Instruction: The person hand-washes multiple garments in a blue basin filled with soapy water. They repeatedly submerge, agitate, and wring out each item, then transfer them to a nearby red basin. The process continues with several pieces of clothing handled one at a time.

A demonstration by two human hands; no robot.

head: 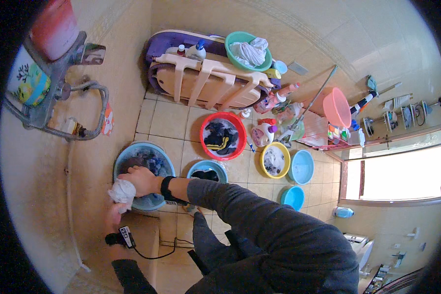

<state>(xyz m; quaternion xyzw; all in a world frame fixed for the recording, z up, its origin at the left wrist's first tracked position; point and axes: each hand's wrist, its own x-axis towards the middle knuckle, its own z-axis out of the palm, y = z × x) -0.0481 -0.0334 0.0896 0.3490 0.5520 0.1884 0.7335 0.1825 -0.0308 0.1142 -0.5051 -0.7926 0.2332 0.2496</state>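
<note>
A bunched wet white cloth (122, 190) is held between my two hands at the near edge of a large blue basin (120, 154). My right hand (142, 180) reaches over the basin and grips one end of the cloth. Below it, my left hand (118, 212) closes on the other end; its fingers are partly covered by cloth. Dark clothes (152, 161) lie in water in the basin, partly hidden by my right hand and forearm. A black band with a small device (126, 237) sits on my left wrist.
A red basin (202, 143) of sudsy dark clothes, a small blue basin (222, 171) and a yellow basin (261, 161) stand on the tiled floor. Detergent bottles (262, 136) and a mop (318, 95) are beyond. A folded baby bathtub (209, 82) leans by the wall.
</note>
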